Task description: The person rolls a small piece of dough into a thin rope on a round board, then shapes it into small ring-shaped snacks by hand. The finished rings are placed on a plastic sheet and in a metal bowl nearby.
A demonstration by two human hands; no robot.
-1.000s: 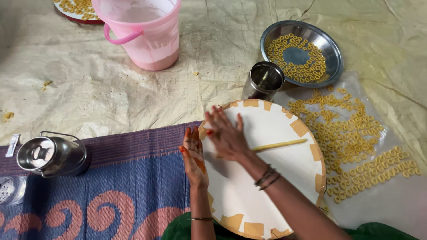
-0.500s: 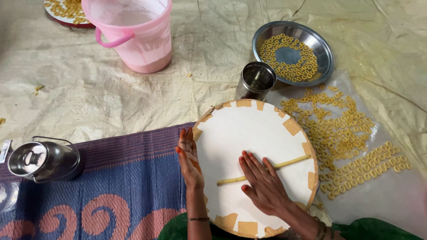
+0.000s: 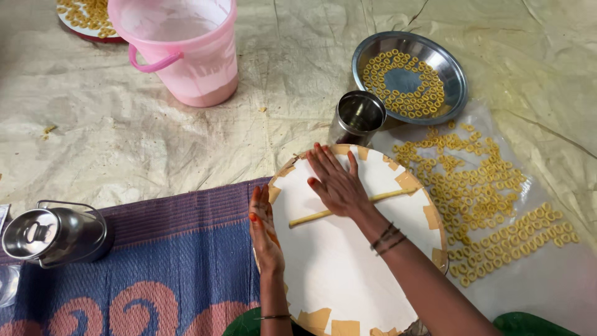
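Fingers [image 3: 323,163] flat on thin yellow dough rope [image 3: 311,217] — long, even, white round board [image 3: 336,274]

The right hand [image 3: 336,183] lies flat, palm down, fingers [image 3: 323,163] straight and slightly spread, pointing away from the body, with dark bangles at the wrist. The left hand [image 3: 264,227] stands on edge beside it, fingers together, forearm reaching straight forward.
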